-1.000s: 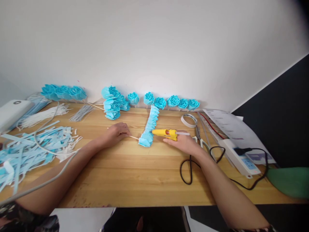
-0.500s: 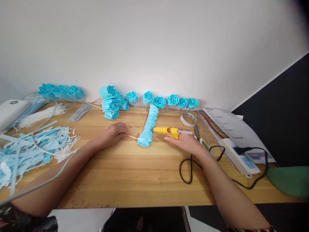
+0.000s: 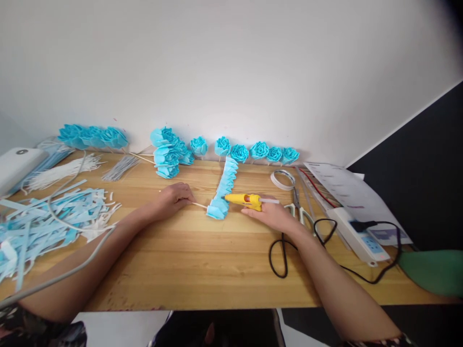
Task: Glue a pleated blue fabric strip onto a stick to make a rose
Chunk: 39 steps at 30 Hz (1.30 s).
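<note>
My left hand (image 3: pixel 176 198) pinches a thin wooden stick (image 3: pixel 198 205) low over the table. At the stick's right end is a light blue paper flower head (image 3: pixel 217 209), lying at the near end of a long ruffled blue paper strip (image 3: pixel 227 176) that runs back toward the wall. In my right hand (image 3: pixel 273 214) is a yellow hot glue gun (image 3: pixel 246 200) with a clear glue stick out of its back. Its nozzle points left, at or just over the strip beside the flower; whether it touches, I cannot tell.
Finished blue paper roses (image 3: pixel 259 150) line the wall. White-handled scissors (image 3: pixel 299 207), a tape roll (image 3: pixel 282 179) and a power strip (image 3: pixel 361 236) are at right, with a black cord (image 3: pixel 278 274) looping near my right forearm. Paper scraps (image 3: pixel 72 212) cover the left side.
My right hand has moved the glue gun left and slightly nearer to me, bringing its nozzle to the blue strip. My left hand and the stick have stayed nearly still.
</note>
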Each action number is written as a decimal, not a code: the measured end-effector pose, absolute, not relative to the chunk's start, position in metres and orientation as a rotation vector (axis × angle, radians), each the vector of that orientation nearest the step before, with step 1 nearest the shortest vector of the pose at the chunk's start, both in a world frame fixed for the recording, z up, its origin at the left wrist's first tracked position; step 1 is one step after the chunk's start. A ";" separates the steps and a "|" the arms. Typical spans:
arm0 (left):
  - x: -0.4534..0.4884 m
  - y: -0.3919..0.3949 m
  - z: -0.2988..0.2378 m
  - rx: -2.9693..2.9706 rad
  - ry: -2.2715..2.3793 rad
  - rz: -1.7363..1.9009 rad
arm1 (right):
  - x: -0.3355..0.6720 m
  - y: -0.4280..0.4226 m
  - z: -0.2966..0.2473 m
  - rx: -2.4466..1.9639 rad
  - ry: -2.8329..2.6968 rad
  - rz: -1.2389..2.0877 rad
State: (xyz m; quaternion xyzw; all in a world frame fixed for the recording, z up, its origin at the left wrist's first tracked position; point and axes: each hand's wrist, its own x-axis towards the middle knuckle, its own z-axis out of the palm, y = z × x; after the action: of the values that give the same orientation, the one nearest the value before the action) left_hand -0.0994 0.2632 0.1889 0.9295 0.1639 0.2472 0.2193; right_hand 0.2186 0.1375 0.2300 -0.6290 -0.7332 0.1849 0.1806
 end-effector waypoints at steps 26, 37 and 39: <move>-0.099 0.262 0.192 2.569 0.481 0.651 | 0.220 0.137 0.233 -1.808 -2.047 0.569; -0.099 0.261 0.194 2.567 0.480 0.658 | 0.219 0.137 0.230 -1.769 -2.048 0.523; -0.099 0.261 0.193 2.565 0.475 0.669 | 0.220 0.137 0.229 -1.769 -2.038 0.523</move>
State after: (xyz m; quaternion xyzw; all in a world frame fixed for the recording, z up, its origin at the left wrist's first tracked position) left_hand -0.0989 0.2612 0.1932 0.9286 0.1718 0.2422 0.2224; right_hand 0.2200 0.1372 0.2289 -0.6313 -0.7270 0.1866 0.1952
